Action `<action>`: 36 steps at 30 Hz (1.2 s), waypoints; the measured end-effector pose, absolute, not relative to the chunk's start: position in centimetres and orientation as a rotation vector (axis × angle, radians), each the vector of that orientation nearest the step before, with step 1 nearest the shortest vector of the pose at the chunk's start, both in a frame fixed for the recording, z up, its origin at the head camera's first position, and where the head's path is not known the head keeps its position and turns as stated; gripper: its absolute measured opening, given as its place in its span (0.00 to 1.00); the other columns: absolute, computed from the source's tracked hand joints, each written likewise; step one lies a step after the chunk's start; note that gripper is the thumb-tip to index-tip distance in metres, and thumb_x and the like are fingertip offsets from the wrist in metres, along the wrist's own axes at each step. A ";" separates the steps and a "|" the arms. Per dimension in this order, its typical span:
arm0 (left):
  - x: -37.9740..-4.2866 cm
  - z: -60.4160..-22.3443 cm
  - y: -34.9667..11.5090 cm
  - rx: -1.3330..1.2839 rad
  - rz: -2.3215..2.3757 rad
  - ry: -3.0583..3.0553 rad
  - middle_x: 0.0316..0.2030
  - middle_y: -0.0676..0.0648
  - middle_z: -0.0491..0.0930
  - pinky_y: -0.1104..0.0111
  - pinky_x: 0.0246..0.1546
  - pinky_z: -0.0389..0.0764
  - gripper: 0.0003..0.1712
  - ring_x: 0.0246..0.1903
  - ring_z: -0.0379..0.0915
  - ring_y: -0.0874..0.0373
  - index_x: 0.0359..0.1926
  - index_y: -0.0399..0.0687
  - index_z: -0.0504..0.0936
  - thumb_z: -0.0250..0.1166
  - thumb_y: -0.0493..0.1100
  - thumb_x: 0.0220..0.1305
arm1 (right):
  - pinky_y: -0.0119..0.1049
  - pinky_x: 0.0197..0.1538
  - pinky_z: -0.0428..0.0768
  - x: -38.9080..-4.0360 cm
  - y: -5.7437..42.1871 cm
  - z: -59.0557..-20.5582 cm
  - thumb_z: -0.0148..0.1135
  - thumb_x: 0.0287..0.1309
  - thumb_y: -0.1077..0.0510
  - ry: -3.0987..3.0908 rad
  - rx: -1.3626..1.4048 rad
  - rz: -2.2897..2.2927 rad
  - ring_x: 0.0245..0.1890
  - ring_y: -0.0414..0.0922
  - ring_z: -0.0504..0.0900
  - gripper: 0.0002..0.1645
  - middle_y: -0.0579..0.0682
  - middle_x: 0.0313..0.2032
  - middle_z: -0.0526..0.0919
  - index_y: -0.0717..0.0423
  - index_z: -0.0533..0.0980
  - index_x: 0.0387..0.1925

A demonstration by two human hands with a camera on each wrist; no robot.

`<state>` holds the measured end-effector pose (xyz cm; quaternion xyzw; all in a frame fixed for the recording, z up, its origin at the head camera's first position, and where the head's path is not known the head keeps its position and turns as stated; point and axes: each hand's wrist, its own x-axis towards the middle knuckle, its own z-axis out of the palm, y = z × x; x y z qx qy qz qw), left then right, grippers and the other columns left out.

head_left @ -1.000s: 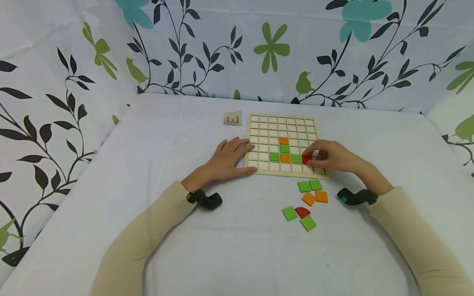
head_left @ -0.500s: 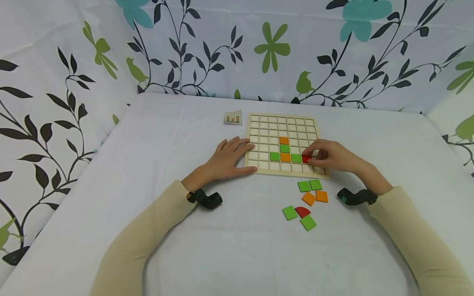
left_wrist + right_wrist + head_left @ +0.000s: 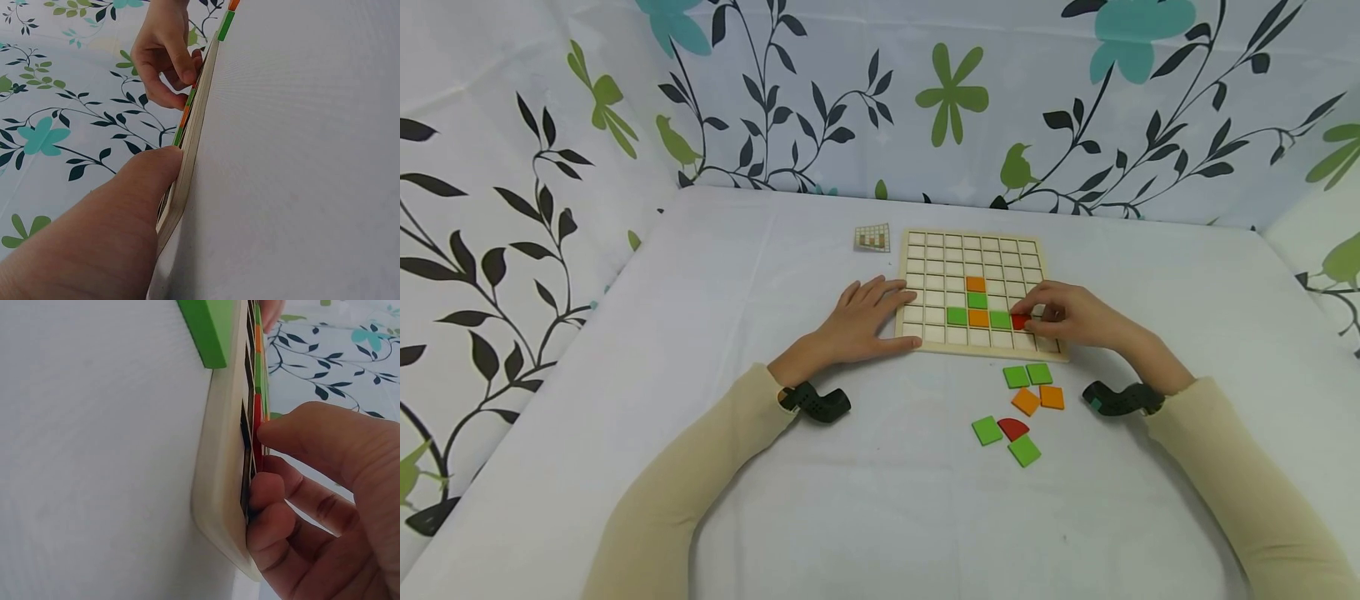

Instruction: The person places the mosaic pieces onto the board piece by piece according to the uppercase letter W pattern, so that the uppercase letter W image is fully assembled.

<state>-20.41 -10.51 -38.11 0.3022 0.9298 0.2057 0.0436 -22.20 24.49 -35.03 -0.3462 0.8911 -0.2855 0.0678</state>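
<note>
A pale wooden board (image 3: 934, 256) with a grid of square cells lies on the table. My left hand (image 3: 861, 325) rests at its left edge with spread fingers, the thumb on the near left corner. At the board's right side, my right hand (image 3: 1075, 315) pinches a red tile (image 3: 1018, 322) between thumb and forefinger, over a cell in a lower row. The right wrist view shows the thumb against this red tile (image 3: 257, 422). Left of it in that row are a green tile (image 3: 1000, 320), an orange tile (image 3: 978, 318) and another green tile (image 3: 957, 316). Another green and an orange tile (image 3: 975, 284) sit above.
Loose green tiles (image 3: 1017, 377), orange tiles (image 3: 1052, 397) and a red quarter-round piece (image 3: 1013, 429) lie on the white cloth (image 3: 865, 508) in front of the board. A small card with a printed grid pattern (image 3: 872, 238) stands behind the board's left corner. Patterned fabric (image 3: 820, 100) hangs behind.
</note>
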 end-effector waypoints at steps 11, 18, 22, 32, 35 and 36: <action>-20.4 -38.0 -10.5 0.932 0.637 2.838 0.74 0.47 0.53 0.45 0.71 0.38 0.42 0.75 0.39 0.43 0.73 0.53 0.61 0.60 0.64 0.64 | 0.29 0.32 0.73 -22.1 24.6 -35.0 0.66 0.58 0.66 2.683 -1.013 -0.863 0.28 0.42 0.72 0.14 0.53 0.41 0.80 0.60 0.82 0.47; -20.4 -38.0 -10.5 0.929 0.637 2.838 0.74 0.47 0.53 0.45 0.71 0.38 0.42 0.75 0.39 0.44 0.73 0.53 0.61 0.60 0.65 0.64 | 0.29 0.32 0.73 -22.1 24.6 -35.1 0.66 0.59 0.66 2.684 -0.993 -0.860 0.29 0.42 0.72 0.14 0.52 0.41 0.80 0.60 0.82 0.48; -20.4 -38.0 -10.4 0.926 0.630 2.839 0.74 0.47 0.53 0.45 0.71 0.38 0.42 0.75 0.38 0.44 0.73 0.53 0.61 0.60 0.65 0.64 | 0.29 0.32 0.72 -22.0 24.6 -35.1 0.66 0.59 0.65 2.681 -0.988 -0.868 0.29 0.43 0.72 0.15 0.52 0.41 0.79 0.59 0.82 0.49; -20.2 -37.8 -10.4 0.911 0.621 2.833 0.74 0.47 0.52 0.46 0.72 0.37 0.42 0.75 0.37 0.44 0.73 0.53 0.61 0.60 0.65 0.64 | 0.29 0.33 0.75 -21.4 24.7 -35.0 0.65 0.60 0.66 2.670 -1.047 -0.942 0.30 0.41 0.73 0.14 0.51 0.41 0.80 0.59 0.82 0.48; -20.3 -37.7 -10.4 0.909 0.629 2.829 0.74 0.47 0.52 0.46 0.72 0.37 0.42 0.75 0.37 0.44 0.73 0.53 0.61 0.60 0.65 0.64 | 0.29 0.33 0.75 -21.4 24.8 -35.1 0.64 0.60 0.67 2.665 -1.060 -0.953 0.30 0.41 0.73 0.14 0.51 0.42 0.81 0.59 0.82 0.48; -20.3 -37.8 -10.4 0.910 0.632 2.827 0.74 0.47 0.52 0.46 0.72 0.37 0.42 0.75 0.37 0.44 0.73 0.53 0.61 0.60 0.65 0.64 | 0.29 0.33 0.75 -21.4 24.8 -35.2 0.64 0.60 0.67 2.665 -1.060 -0.953 0.30 0.41 0.73 0.14 0.51 0.42 0.81 0.58 0.82 0.48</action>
